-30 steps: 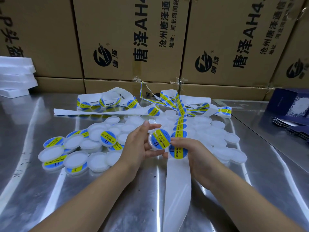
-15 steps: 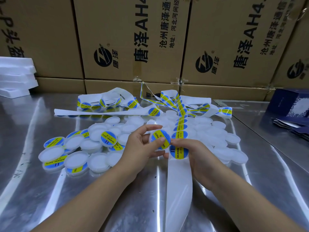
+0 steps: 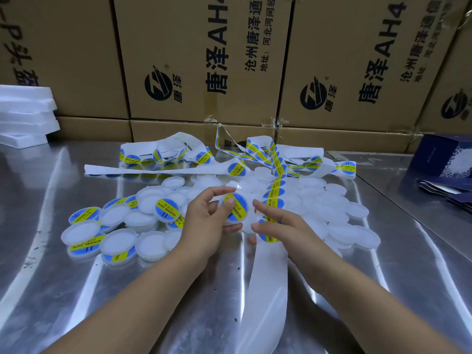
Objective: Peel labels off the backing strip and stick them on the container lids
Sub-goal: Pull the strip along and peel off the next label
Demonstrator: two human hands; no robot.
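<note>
Your L hand (image 3: pixel 204 223) is at centre frame, gripping a small round white container (image 3: pixel 244 227) over the pile. Its fingers curl round the rim & the thumb (image 3: pixel 228 204) presses on the blue-and-yellow label (image 3: pixel 237 210) stuck to the lid. Your R hand (image 3: pixel 281 226) is just beside it, fingers stretched out nearly straight, gripping nothing & lying on the white backing strip (image 3: pixel 268 277). That strip runs from the near table edge, under the hand, twd the back, where unpeeled labels (image 3: pixel 277 192) sit in a row on it. More strip lies tangled further back. Bare white lids (image 3: pixel 339 226) are heaped to the R of your hands; labelled containers (image 3: pixel 167 209), some face down, are piled to the L. All of it sits on a shiny steel table (image 3: pixel 76 290). Printed cardboard boxes (image 3: pixel 191 60) wall off the rear, w/ white foam trays (image 3: pixel 23 116) stacked far L & a dark blue box (image 3: pixel 444 159) far R.
</note>
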